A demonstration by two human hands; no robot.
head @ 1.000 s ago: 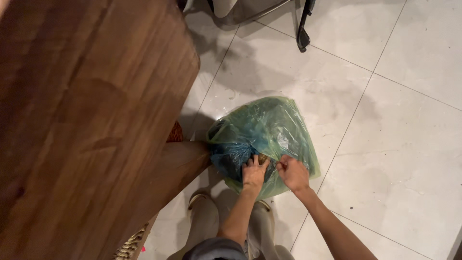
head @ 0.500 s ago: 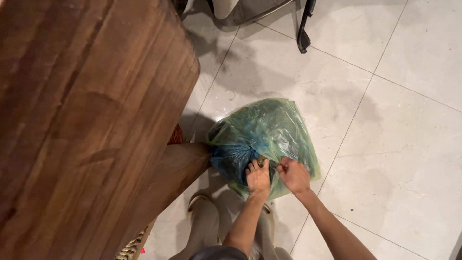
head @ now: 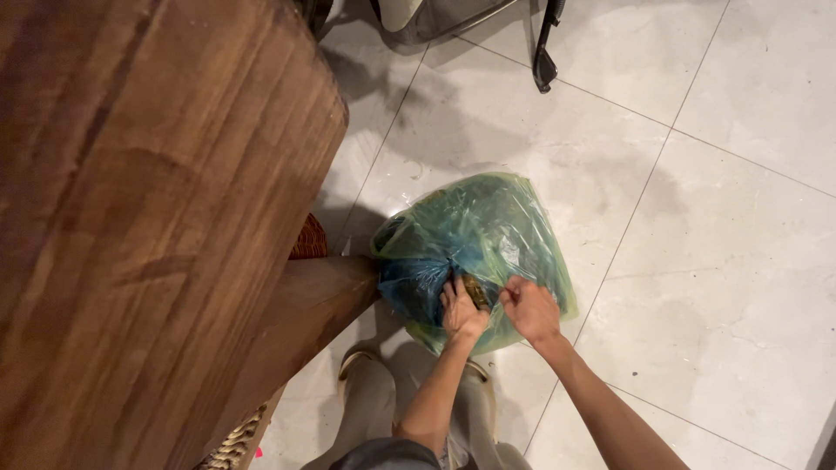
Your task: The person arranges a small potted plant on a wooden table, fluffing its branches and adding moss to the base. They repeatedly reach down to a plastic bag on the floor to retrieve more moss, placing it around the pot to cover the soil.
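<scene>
A full green-blue translucent plastic bag [head: 488,231] sits on the pale tiled floor [head: 714,226]. My left hand [head: 461,311] grips the gathered plastic at the bag's near side, fingers pressed into the twisted neck. My right hand [head: 529,309] is closed on the plastic just to the right of it, the two hands almost touching. What is inside the bag is hidden by the crumpled plastic.
A large dark wooden table [head: 131,218] fills the left side, one thick leg [head: 305,305] reaching the floor beside the bag. A woven basket edge [head: 231,444] shows at the bottom left. Black chair legs [head: 544,52] stand at the top.
Both hands stay on the bag's neck. My left hand has shifted slightly down and toward me along the gathered plastic.
</scene>
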